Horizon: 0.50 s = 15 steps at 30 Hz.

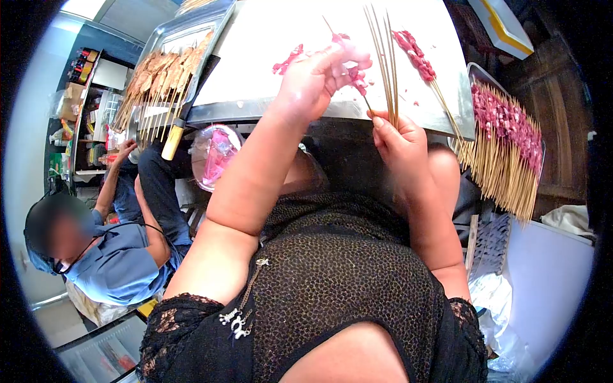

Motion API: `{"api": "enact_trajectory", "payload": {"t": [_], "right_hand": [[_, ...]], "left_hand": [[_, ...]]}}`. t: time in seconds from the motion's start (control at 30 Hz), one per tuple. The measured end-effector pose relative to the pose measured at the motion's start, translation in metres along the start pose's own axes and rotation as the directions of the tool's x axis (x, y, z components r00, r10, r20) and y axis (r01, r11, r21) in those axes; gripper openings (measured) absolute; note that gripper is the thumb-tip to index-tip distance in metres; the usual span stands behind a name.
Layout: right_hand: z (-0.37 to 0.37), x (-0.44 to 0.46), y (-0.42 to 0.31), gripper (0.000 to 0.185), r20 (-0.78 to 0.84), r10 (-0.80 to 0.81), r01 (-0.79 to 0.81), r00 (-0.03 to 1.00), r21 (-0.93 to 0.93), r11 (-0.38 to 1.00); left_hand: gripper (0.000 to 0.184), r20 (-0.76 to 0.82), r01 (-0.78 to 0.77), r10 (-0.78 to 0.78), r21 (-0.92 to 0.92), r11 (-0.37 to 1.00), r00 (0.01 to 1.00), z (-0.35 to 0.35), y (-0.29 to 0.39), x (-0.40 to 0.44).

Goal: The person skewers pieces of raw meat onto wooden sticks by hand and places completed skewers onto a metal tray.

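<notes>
My left hand (316,80) is closed around red meat pieces (357,80) threaded on a thin skewer, whose tip sticks out above the fingers. The lower end of that skewer meets my right hand (399,137), which is closed around several bare wooden skewers (387,64) pointing upward. A small piece of red meat (287,59) lies on the white board (242,57) to the left of my left hand. Right of the bare skewers, finished meat skewers (415,56) rest on the board, their sticks reaching over its front edge.
A tray of many red meat skewers (507,131) stands at the right. At the left are a tray of pale meat skewers (169,70), a knife with a yellow handle (172,140) and a bowl with pink plastic (219,156). A co-worker (118,258) sits at the far left.
</notes>
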State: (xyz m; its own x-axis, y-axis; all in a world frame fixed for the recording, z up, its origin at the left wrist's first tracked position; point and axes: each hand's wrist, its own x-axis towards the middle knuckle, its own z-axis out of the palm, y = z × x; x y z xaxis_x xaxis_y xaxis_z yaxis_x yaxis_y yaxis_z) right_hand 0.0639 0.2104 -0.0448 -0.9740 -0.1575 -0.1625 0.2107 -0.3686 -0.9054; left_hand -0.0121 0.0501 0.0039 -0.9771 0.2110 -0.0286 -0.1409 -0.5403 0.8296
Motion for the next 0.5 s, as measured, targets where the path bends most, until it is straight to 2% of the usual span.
{"api": "enact_trajectory", "payload": {"t": [0.07,0.13,0.2,0.23,0.27,0.33,0.4,0.43,0.47,0.5], "right_hand": [[0.001,0.000,-0.005,0.019,0.003,0.009,-0.010,1.000,0.033,0.999],[-0.001,0.000,-0.009,0.019,-0.028,0.009,-0.011,1.000,-0.065,0.998],[-0.006,0.000,-0.015,0.019,-0.052,-0.050,0.047,0.997,-0.058,0.997],[-0.010,0.001,-0.016,0.019,-0.072,-0.107,0.104,0.992,-0.050,0.993],[-0.017,0.007,-0.016,0.020,-0.067,-0.133,0.131,0.989,-0.032,0.991],[-0.022,0.008,-0.018,0.020,-0.089,-0.141,0.142,0.986,0.000,0.990],[-0.023,0.009,-0.017,0.020,-0.085,-0.150,0.151,0.985,0.008,0.989],[-0.023,0.010,-0.016,0.020,-0.083,-0.155,0.157,0.984,0.016,0.987],[-0.024,0.011,-0.015,0.020,-0.085,-0.157,0.159,0.984,0.016,0.987],[-0.024,0.012,-0.014,0.020,-0.087,-0.166,0.168,0.982,0.020,0.986]], "left_hand": [[0.027,-0.004,0.007,-0.007,-0.014,1.000,1.000,0.000,-0.004,-0.001],[0.028,0.013,0.024,-0.024,0.051,0.998,1.000,-0.007,-0.006,0.000],[0.032,-0.133,-0.015,0.033,0.134,0.991,0.991,-0.026,-0.005,0.015],[0.034,-0.112,-0.031,0.089,0.438,0.898,0.990,-0.028,0.015,0.015],[0.031,-0.181,-0.135,0.228,0.418,0.899,0.957,-0.029,0.022,0.025],[0.029,-0.122,-0.077,0.260,0.762,0.643,0.958,-0.033,0.036,0.036],[0.029,-0.164,0.131,0.094,0.949,0.288,0.982,-0.017,0.034,0.035],[0.033,-0.033,0.017,0.078,0.981,0.194,0.996,-0.018,0.026,0.038],[0.029,0.024,-0.020,0.037,0.995,-0.098,0.999,-0.019,0.019,0.046],[0.027,0.092,-0.077,0.071,0.978,-0.195,0.993,-0.020,0.009,0.049]]}}
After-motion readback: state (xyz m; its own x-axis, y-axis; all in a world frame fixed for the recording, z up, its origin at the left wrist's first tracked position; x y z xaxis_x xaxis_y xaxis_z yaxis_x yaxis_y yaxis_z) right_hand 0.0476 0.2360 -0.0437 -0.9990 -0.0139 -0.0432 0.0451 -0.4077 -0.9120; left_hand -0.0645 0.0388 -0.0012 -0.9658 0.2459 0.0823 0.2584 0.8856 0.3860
